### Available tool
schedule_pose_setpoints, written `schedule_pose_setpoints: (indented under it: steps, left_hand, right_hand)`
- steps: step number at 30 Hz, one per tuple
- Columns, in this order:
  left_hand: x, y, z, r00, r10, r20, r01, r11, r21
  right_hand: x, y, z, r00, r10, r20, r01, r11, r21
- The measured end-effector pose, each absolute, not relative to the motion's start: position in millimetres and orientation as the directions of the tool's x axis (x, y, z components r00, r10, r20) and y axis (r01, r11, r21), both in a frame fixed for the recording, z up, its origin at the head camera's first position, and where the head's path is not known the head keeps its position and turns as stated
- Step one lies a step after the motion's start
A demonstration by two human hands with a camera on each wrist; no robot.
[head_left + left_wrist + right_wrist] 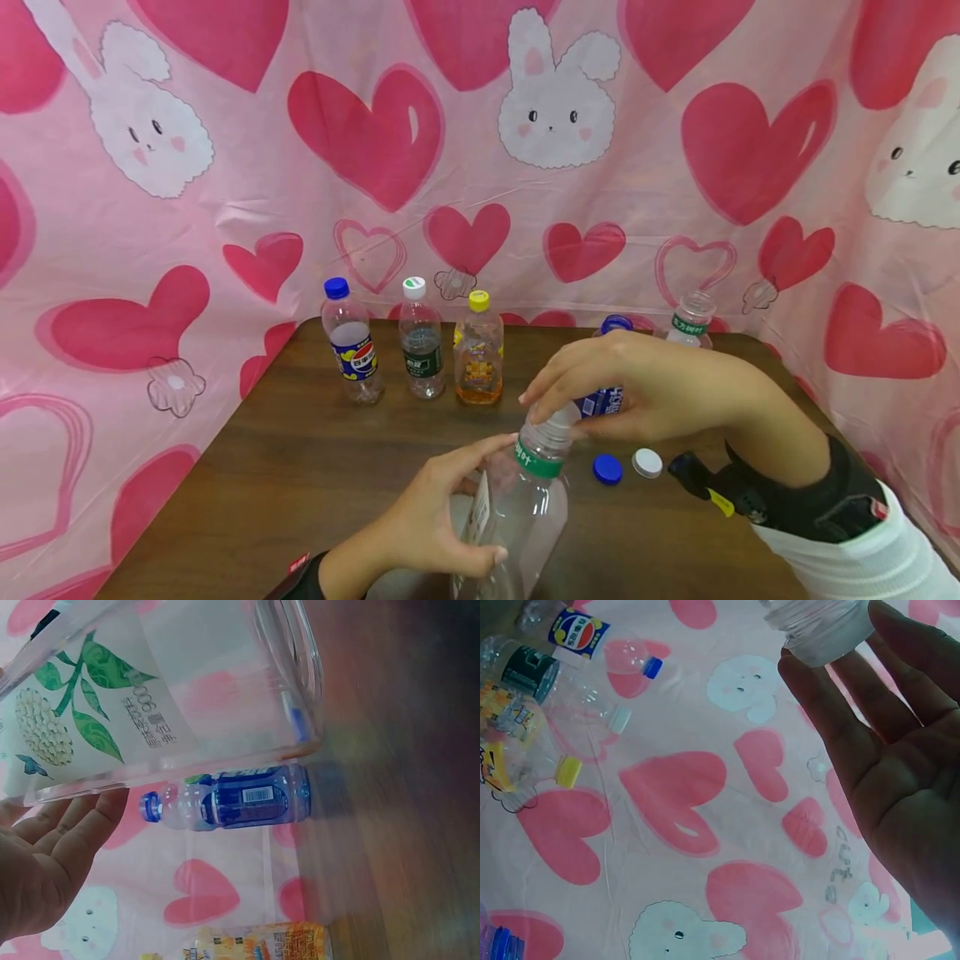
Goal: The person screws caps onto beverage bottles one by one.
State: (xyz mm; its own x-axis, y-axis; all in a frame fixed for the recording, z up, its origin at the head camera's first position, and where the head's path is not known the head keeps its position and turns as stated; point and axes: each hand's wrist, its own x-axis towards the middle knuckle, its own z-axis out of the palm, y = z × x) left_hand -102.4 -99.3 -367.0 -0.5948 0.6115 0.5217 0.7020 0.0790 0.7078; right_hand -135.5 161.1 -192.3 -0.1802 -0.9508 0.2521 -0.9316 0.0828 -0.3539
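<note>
A large clear bottle (528, 517) with a green neck band (538, 460) stands tilted before me. My left hand (431, 504) grips its body from the left, thumb toward me. In the left wrist view the bottle (217, 682) shows a label with green leaves and a white flower. My right hand (637, 383) reaches over the mouth from above, pinching a whitish cap (567, 414) there between thumb and fingers. In the right wrist view the cap (832, 645) sits at the fingertips, over the threaded neck.
At the back left stand three capped bottles: blue-capped (355, 350), white-capped (422, 350) and yellow-capped (478, 354). A blue-labelled bottle (600, 402) and an uncapped clear bottle (686, 325) stand behind my right hand. A blue cap (607, 469) and a white cap (647, 462) lie on the brown table (300, 483).
</note>
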Motion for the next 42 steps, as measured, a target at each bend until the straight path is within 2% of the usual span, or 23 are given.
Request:
schedule_pose_setpoints:
  steps: [6, 9, 16, 21, 24, 26, 29, 32, 35, 39, 42]
  left_hand:
    - [-103.3, -98.7, -367.2, -0.601, 0.622, 0.502, 0.685, 0.077, 0.725]
    - [-102.5, -97.7, -366.7, -0.604, 0.619, 0.503, 0.686, 0.081, 0.723]
    - [-103.8, -95.2, -366.3, -0.621, 0.598, 0.508, 0.685, 0.098, 0.722]
    - [-104.5, -95.6, -368.7, -0.618, 0.609, 0.497, 0.670, 0.078, 0.738]
    - [-104.8, -96.7, -370.3, -0.622, 0.607, 0.494, 0.655, 0.059, 0.753]
    - [-104.9, -97.4, -370.7, -0.625, 0.603, 0.495, 0.650, 0.051, 0.758]
    - [-104.7, -98.1, -369.6, -0.632, 0.603, 0.486, 0.640, 0.052, 0.767]
    - [-104.0, -98.1, -368.1, -0.637, 0.601, 0.483, 0.642, 0.066, 0.764]
    - [-103.7, -97.2, -367.5, -0.641, 0.585, 0.497, 0.655, 0.079, 0.752]
    - [-104.7, -96.0, -368.8, -0.631, 0.582, 0.513, 0.663, 0.061, 0.746]
    - [-105.1, -95.3, -370.6, -0.620, 0.588, 0.520, 0.667, 0.045, 0.744]
  right_hand:
    - [-139.7, 161.9, -193.9, -0.187, -0.953, 0.237, -0.927, 0.091, -0.364]
    - [-139.8, 161.8, -196.0, -0.216, -0.948, 0.233, -0.922, 0.120, -0.367]
    - [-134.7, 153.2, -204.0, -0.436, -0.866, 0.242, -0.891, 0.377, -0.254]
    - [-132.4, 148.5, -206.9, -0.511, -0.830, 0.222, -0.852, 0.456, -0.256]
    - [-133.2, 154.3, -204.2, -0.502, -0.841, 0.202, -0.850, 0.437, -0.294]
    - [-135.0, 160.3, -202.1, -0.461, -0.865, 0.199, -0.858, 0.377, -0.348]
    - [-138.3, 166.5, -201.1, -0.350, -0.914, 0.204, -0.864, 0.231, -0.447]
    - [-141.1, 165.7, -203.7, -0.254, -0.940, 0.226, -0.868, 0.119, -0.482]
    - [-140.6, 163.0, -207.9, -0.278, -0.929, 0.243, -0.881, 0.146, -0.451]
    - [-136.6, 160.4, -211.6, -0.383, -0.894, 0.234, -0.888, 0.287, -0.358]
    - [-135.0, 158.3, -212.9, -0.395, -0.887, 0.240, -0.905, 0.331, -0.266]
